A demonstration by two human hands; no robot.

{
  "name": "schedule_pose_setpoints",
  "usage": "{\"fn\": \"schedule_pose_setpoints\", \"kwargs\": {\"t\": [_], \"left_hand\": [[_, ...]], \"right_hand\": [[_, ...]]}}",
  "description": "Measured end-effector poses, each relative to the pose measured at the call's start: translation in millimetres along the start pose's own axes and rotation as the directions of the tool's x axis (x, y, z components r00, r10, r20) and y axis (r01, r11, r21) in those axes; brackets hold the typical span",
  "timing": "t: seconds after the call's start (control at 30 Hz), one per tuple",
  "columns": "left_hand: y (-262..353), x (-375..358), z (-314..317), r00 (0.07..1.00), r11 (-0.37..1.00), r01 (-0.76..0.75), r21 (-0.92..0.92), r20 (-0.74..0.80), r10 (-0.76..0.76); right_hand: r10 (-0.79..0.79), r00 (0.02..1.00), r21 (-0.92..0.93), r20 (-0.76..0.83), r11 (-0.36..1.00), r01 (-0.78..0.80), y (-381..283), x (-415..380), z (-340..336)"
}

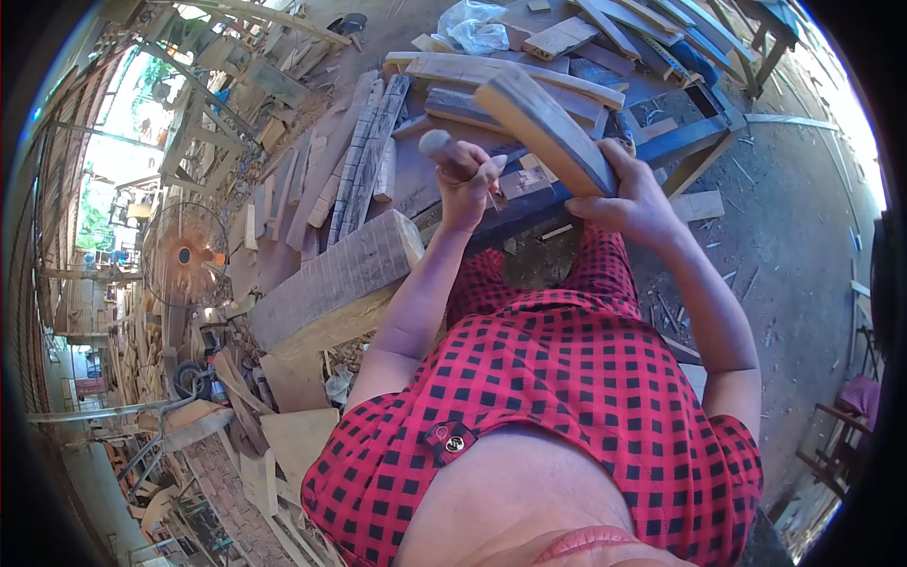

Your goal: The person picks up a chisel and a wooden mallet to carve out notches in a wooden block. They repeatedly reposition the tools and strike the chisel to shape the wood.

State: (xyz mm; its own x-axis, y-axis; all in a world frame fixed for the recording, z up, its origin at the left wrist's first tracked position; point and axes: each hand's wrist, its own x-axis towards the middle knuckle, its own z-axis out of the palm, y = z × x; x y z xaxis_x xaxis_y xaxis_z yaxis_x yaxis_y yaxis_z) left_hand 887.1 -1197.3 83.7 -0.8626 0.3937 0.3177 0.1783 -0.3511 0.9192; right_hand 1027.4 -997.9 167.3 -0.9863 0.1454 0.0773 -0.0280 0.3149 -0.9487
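In the head view my right hand grips the near end of a thick, slightly curved wooden piece, which slants up and away to the left. My left hand is closed around a tool with a rounded, greyish end poking out of the fist. Its kind cannot be made out, and the fingers hide most of it. The two hands are apart, above the front edge of a dark workbench. Just beyond them, a long curved plank lies among other wood on the bench.
A large squared timber lies left of my left arm. Narrow wood strips stretch beyond it. A clear plastic bag sits at the back. A round fan stands at the left, and wood scraps litter the floor.
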Motion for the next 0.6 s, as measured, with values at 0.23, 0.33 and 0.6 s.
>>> {"fn": "schedule_pose_setpoints", "kwargs": {"t": [0.23,0.33,0.6], "left_hand": [[8,-19,-18,0.962,0.958,-0.171,-0.232,-0.251,0.111],[3,-26,-30,0.965,0.956,-0.144,-0.254,-0.252,0.078],[-6,-35,-34,0.97,0.955,-0.155,-0.251,-0.223,0.099]], "right_hand": [[0.245,0.97,-0.425,0.008,0.878,-0.218,94,-6,45],[0.321,0.946,-0.411,0.033,0.867,-0.28,98,-8,48],[0.306,0.95,-0.509,0.056,0.828,-0.236,96,1,46]]}}
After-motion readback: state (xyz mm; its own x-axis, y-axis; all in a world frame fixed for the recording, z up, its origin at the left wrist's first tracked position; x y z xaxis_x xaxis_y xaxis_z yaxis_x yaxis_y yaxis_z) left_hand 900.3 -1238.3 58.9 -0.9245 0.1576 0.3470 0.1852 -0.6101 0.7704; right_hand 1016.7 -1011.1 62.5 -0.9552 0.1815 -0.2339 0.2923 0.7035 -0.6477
